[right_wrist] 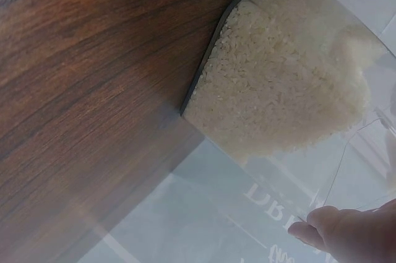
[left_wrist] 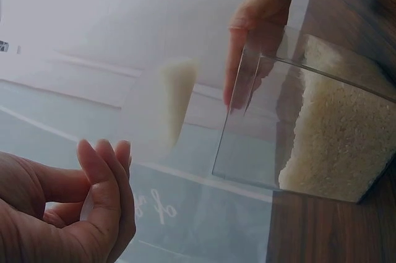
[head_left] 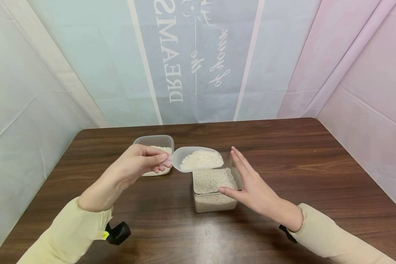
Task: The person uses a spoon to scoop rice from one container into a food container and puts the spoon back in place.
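From the head view, the left hand (head_left: 136, 161) pinches a clear scoop (head_left: 198, 158) heaped with rice over the square rice container (head_left: 214, 190), which sits mid-table (head_left: 316, 165). The right hand (head_left: 250, 183) rests flat-fingered against that container's side. A smaller tub (head_left: 155, 141) stands behind, and the backdrop (head_left: 198, 58) shows mirrored "DREAMS".

Left wrist view: curled fingers (left_wrist: 105, 182), blurred scoop (left_wrist: 170, 108).

Right wrist view: rice container (right_wrist: 284, 83), a fingertip (right_wrist: 309, 229) on its wall.

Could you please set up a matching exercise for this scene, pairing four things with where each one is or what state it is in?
Things:
1. scoop
2. tall clear container
3. small tub
4. right hand

States:
A. flat against the tall container's side
B. behind the left hand, near the table's far edge
C. held up, heaped with rice
D. standing on the table, partly filled with rice

Pairs: 1-C, 2-D, 3-B, 4-A
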Demonstrator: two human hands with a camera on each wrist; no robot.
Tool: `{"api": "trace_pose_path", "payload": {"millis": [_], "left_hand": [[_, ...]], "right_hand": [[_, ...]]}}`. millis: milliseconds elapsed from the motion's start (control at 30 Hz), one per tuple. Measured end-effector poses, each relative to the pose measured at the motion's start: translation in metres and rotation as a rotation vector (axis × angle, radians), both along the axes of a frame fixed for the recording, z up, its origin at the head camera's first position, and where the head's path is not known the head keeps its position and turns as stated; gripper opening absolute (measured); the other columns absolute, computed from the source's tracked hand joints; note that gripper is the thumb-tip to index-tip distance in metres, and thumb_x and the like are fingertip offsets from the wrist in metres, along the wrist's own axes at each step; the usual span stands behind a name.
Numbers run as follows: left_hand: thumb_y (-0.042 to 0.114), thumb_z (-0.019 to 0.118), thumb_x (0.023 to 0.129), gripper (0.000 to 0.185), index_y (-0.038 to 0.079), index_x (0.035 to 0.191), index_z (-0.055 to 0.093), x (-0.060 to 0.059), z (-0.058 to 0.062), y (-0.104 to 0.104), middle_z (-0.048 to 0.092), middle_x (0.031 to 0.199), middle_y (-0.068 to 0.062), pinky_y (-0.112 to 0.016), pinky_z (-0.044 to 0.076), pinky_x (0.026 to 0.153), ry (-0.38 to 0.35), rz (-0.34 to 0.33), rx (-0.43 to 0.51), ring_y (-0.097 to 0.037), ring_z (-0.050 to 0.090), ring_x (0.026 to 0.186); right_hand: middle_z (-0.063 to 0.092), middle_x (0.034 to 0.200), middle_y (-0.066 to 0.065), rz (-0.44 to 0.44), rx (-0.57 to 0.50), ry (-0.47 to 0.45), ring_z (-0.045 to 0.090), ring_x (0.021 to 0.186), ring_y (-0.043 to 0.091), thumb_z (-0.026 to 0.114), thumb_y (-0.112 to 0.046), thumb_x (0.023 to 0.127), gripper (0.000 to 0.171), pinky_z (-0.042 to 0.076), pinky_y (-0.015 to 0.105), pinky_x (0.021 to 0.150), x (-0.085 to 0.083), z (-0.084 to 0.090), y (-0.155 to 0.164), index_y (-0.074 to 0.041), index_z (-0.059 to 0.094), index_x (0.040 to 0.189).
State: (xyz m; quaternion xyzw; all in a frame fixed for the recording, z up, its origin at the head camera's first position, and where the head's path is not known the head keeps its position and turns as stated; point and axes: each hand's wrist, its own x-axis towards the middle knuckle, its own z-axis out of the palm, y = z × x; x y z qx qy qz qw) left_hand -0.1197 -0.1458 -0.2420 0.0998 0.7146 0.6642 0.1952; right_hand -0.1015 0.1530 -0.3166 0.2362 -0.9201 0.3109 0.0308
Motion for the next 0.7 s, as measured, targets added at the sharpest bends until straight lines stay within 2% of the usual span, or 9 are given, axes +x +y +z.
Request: {"api": "trace_pose_path", "payload": {"millis": [567,700], "left_hand": [[-0.003,0.053,0.089,0.033,-0.025,0.112,0.047,-0.001,-0.007,-0.030,0.068,0.079,-0.001,-0.018,0.049,0.062,0.022,0.080,0.014,-0.009,0.062,0.072],[-0.003,0.054,0.088,0.022,-0.015,0.106,0.058,-0.002,-0.008,-0.038,0.068,0.080,-0.002,-0.017,0.049,0.062,0.021,0.095,0.055,-0.009,0.062,0.071]], "right_hand": [[0.005,0.152,-0.001,0.003,-0.004,-0.002,0.023,0.134,0.027,0.063,-0.050,0.080,0.095,0.029,0.049,0.102,0.000,0.000,0.000,-0.014,0.006,0.147],[0.004,0.152,-0.002,0.005,-0.003,-0.011,0.023,0.134,0.027,0.063,-0.050,0.080,0.095,0.029,0.050,0.101,0.000,0.000,0.000,-0.014,0.006,0.147]]}}
